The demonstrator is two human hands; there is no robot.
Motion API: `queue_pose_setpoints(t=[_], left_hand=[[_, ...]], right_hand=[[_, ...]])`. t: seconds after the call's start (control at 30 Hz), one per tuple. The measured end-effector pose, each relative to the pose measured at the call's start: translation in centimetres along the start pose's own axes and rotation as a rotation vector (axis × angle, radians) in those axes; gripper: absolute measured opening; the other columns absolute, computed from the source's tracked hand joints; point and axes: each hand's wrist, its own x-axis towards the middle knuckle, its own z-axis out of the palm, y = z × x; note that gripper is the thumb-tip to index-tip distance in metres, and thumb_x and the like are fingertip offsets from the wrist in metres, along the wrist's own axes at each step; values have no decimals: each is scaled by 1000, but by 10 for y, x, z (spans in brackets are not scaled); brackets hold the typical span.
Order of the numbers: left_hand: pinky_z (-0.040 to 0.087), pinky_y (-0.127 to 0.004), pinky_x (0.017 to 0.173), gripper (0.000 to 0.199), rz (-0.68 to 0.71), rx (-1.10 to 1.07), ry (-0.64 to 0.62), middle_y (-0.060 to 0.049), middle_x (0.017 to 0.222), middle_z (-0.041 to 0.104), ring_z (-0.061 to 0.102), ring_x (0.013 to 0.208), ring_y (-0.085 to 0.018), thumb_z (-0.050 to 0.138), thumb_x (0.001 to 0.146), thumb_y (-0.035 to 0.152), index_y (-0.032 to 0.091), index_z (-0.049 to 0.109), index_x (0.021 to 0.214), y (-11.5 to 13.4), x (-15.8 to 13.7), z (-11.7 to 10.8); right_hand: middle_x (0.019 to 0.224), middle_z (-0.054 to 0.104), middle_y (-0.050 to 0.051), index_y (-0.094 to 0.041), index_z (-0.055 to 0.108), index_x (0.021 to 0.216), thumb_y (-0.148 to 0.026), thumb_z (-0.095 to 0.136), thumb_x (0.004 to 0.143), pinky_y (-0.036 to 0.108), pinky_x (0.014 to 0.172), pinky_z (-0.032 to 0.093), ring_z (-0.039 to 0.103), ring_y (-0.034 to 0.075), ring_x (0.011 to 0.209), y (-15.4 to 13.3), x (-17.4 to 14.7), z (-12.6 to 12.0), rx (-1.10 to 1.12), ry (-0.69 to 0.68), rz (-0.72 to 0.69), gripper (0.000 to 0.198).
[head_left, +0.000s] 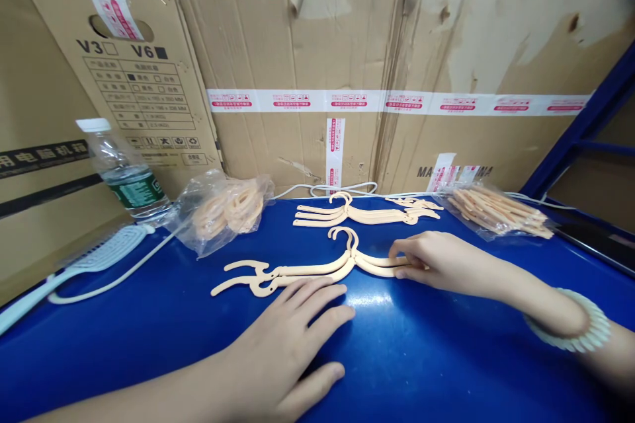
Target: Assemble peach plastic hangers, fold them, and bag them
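Observation:
Two beige folding clothes hangers (307, 270) lie one in front of the other on the blue table (426, 357), their hooks side by side. Hinged end pieces stick out at their left. My right hand (441, 263), wearing a pale beaded bracelet, pinches the right ends of these hangers between thumb and fingers and hides the tips. My left hand (302, 330) is spread open, palm down, its fingertips at the near edge of the front hanger's left arm. Whether they touch it I cannot tell. Behind lies another group of beige hangers (377, 216) with overlapping hooks.
At the back left stand a water bottle (129, 185) and a clear bag of curved beige parts (228, 211). A pale blue hairbrush (106, 251) lies at left beside a white cable (119, 281). A bag of beige sticks (496, 208) lies back right. Cardboard (292, 145) walls the rear.

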Motion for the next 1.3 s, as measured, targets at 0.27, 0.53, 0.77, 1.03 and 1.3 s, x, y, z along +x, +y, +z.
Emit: queue_pose_setpoints(t=[0.27,0.53,0.77,1.03,1.3], left_hand=[[34,-52,113,55,-46,-62,18,-9,150,44,41,136,-33,60,86,28,27,47,139,-5,-2,5],[35,-53,112,56,-74,-74,-30,-9,154,38,37,140,-34,62,86,29,29,47,140,-2,0,-2],[34,-50,114,52,-73,-44,31,-8,154,37,36,140,-32,60,87,28,28,48,138,-3,-2,4],[33,-50,115,49,-78,-25,-10,-5,155,36,35,141,-30,54,91,26,30,45,139,-3,-1,1],[36,-49,114,44,-33,13,-45,-3,152,40,37,139,-27,50,93,22,30,46,136,-4,1,-2]], right_hand=[[73,69,1,-22,66,87,-33,61,89,25,52,33,59,15,59,7,2,0,-10,16,19,12],[76,71,3,-21,66,91,-29,59,90,26,55,33,63,19,65,11,4,3,-97,34,45,11],[80,72,4,-21,67,92,-29,57,90,26,57,34,66,21,71,13,4,1,-125,22,66,12],[74,72,4,-20,68,95,-33,55,91,26,56,36,64,19,64,18,5,-3,-93,76,56,19],[73,72,6,-19,68,95,-32,45,91,29,59,41,66,23,66,89,4,-22,-191,492,311,26]])
